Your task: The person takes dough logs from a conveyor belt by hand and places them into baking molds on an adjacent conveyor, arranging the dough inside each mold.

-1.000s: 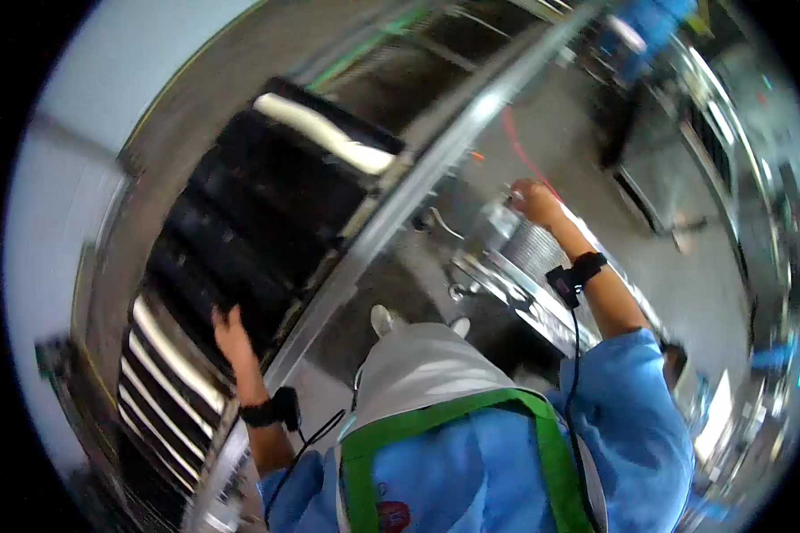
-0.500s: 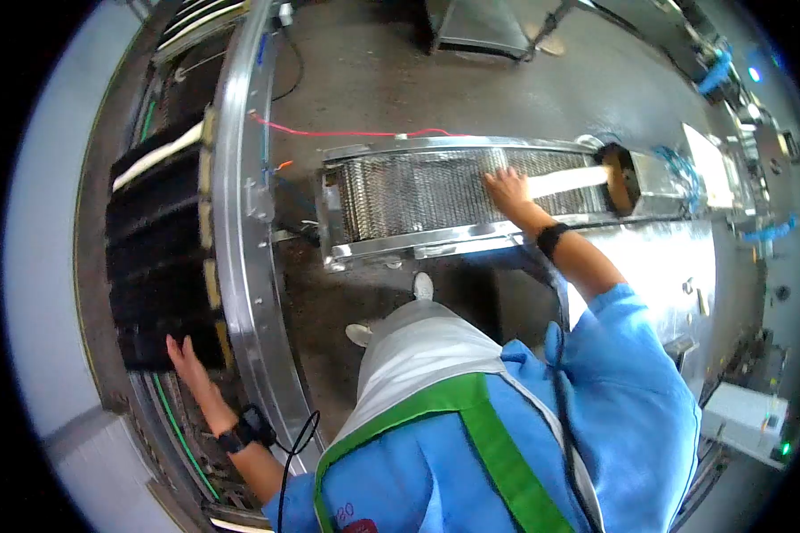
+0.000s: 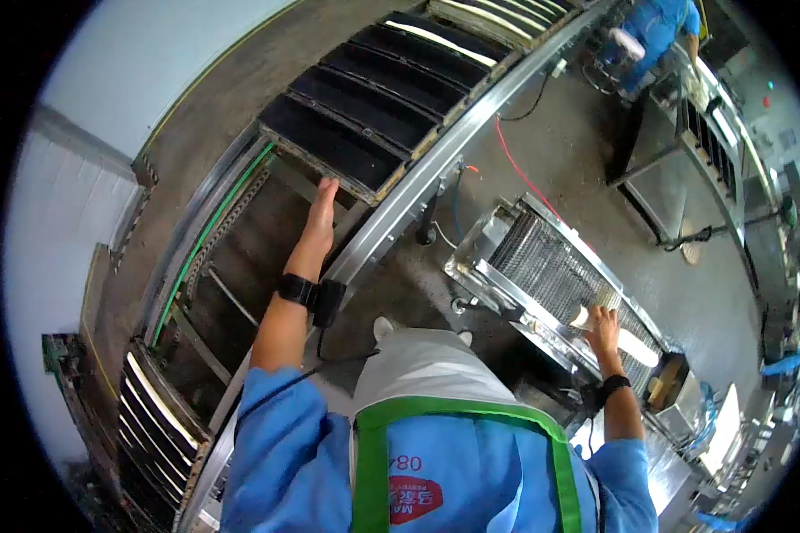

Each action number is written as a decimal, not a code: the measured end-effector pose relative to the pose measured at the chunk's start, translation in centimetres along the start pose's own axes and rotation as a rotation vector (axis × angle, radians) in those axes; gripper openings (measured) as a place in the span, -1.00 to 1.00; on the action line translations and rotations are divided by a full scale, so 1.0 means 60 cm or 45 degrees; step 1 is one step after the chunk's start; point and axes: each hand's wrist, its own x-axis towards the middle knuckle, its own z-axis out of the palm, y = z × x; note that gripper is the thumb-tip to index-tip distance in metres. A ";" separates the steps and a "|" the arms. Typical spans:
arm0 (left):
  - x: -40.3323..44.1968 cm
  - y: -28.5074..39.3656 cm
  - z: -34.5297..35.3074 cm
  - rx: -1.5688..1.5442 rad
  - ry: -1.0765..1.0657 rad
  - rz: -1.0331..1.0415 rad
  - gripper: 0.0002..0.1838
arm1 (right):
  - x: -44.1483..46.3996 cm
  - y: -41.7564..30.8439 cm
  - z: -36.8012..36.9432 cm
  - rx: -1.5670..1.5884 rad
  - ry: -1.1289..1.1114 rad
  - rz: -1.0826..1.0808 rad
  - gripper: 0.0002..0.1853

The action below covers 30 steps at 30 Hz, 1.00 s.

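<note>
My left hand (image 3: 316, 226) is at the near edge of a black tray rack (image 3: 329, 147), its fingers stretched out and touching or almost touching the rim. On the right, my right hand (image 3: 603, 333) lies over a long white strip (image 3: 637, 347) on the mesh conveyor belt (image 3: 542, 262). The strip shows on both sides of that hand, whose fingers curve over it. One white strip (image 3: 440, 41) lies in a farther trough of the black trays; the nearer troughs hold none.
A long metal rail (image 3: 444, 160) runs diagonally beside the trays. More trays with white strips (image 3: 156, 417) stand at the lower left. A co-worker in blue (image 3: 658, 35) is at the upper right, near a metal cart (image 3: 667, 178). A red hose (image 3: 516, 164) crosses the floor.
The view has turned. My left hand has gone to the near edge of the black trays. My right hand, formerly beside the strip's end, is now over the strip.
</note>
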 end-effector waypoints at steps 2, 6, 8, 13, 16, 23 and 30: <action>0.017 -0.001 0.010 -0.053 -0.091 0.061 -0.20 | 0.032 0.001 -0.019 0.230 0.091 -0.003 -0.53; 0.012 0.014 0.039 0.001 -0.010 -0.026 -0.29 | 0.014 -0.006 -0.204 1.049 0.534 0.022 -0.61; 0.011 0.006 0.033 -0.052 -0.029 -0.047 -0.30 | 0.005 -0.011 -0.276 1.469 0.678 -0.156 -0.60; 0.027 0.006 0.024 -0.238 -0.040 -0.067 -0.30 | 0.033 -0.162 -0.414 2.062 0.894 -0.391 -0.62; 0.036 -0.010 0.026 -0.267 -0.036 -0.014 -0.28 | 0.085 -0.289 -0.406 2.157 0.811 -0.444 -0.70; 0.006 -0.004 0.024 -0.313 0.045 0.068 -0.21 | 0.194 -0.589 -0.227 1.988 -0.374 -0.611 -0.63; -0.002 -0.009 0.001 -0.204 0.292 0.120 -0.43 | 0.203 -0.378 -0.081 1.704 -0.317 -0.465 -0.60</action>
